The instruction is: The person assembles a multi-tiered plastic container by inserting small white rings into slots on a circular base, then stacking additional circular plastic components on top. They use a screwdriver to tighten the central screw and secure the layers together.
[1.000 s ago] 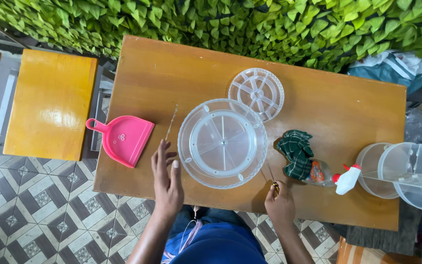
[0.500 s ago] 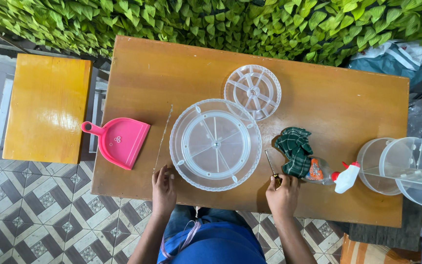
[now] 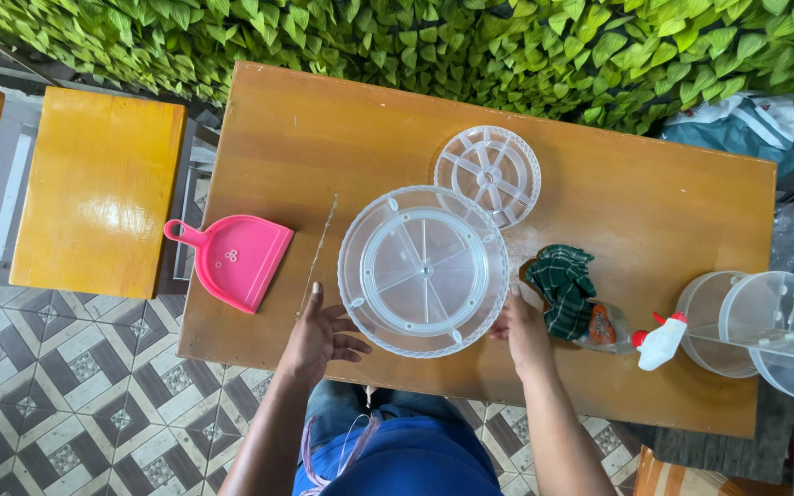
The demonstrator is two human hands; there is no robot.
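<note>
Both forearms reach up from the near edge of the wooden table (image 3: 654, 220), one on each side of a large clear plastic round tray (image 3: 423, 270) that lies flat in the middle of the tabletop. The left hand (image 3: 319, 335) rests palm down on the wood with its fingers spread loosely, holding nothing; its fingertips point toward the tray's near-left rim, just beside it, and its forefinger lies close to a thin clear rod (image 3: 318, 255) that runs away from it across the table. The right hand (image 3: 521, 331) sits against the tray's near-right rim, fingers curled in; whether it grips the rim or only touches it cannot be told. Just right of that hand lies a crumpled dark green checked cloth (image 3: 562, 285), then a small white spray bottle (image 3: 662, 343) with a red nozzle, lying on its side. Left of the rod is a pink dustpan (image 3: 236, 257). Beyond the tray, touching its far rim, lies a smaller clear round disc (image 3: 488, 174) with spokes.
</note>
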